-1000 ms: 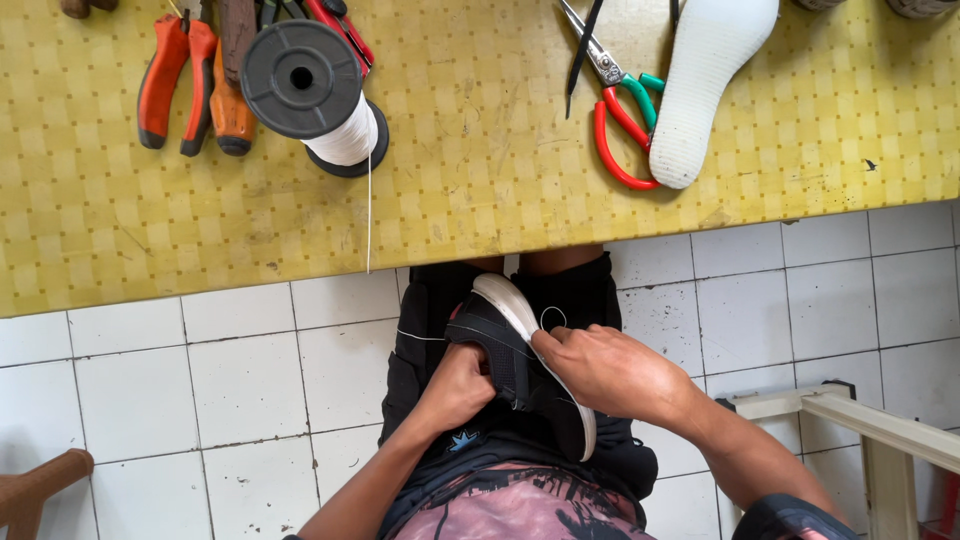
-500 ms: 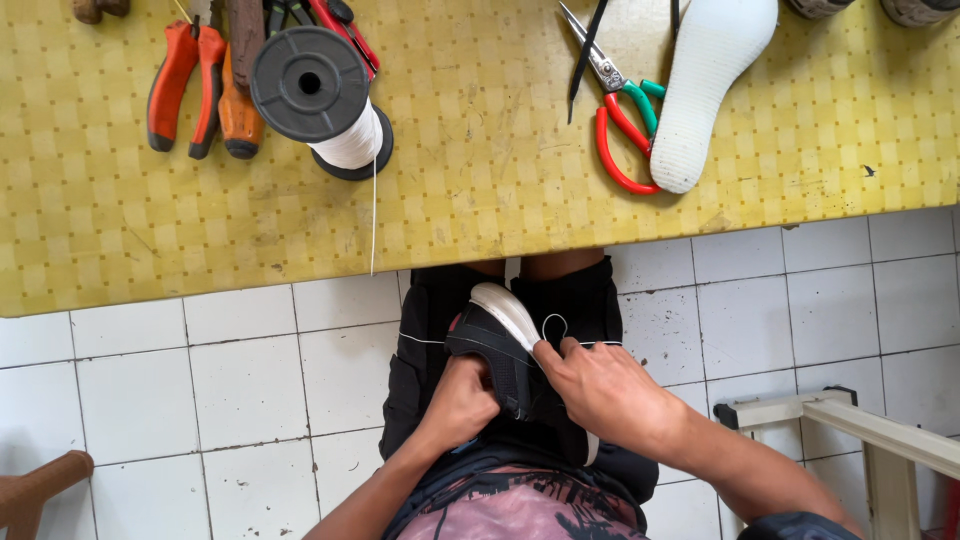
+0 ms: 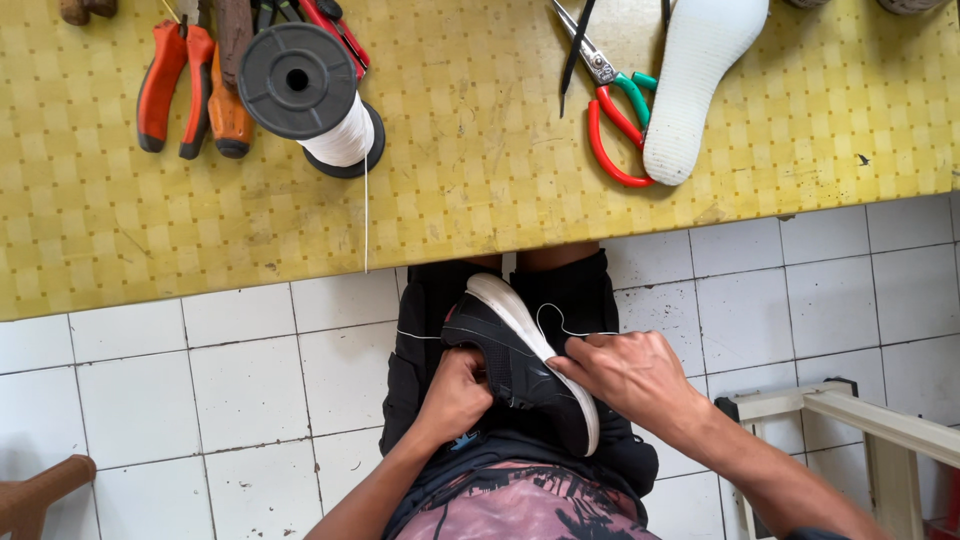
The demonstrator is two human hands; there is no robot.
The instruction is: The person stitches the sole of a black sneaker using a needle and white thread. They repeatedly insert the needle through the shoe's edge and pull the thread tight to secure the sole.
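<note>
The black shoe point(image 3: 520, 370) lies on the person's lap, white sole turned up to the right, and over the last second it has tilted a little further over. The left hand point(image 3: 455, 395) is curled tight around its near side, fingers closed on the upper. The right hand point(image 3: 630, 375) has slid in from the heel end; its fingertips point(image 3: 575, 365) now pinch at the sole edge, where a white thread point(image 3: 560, 325) loops just above them. So the stitching looks underway along that seam.
</note>
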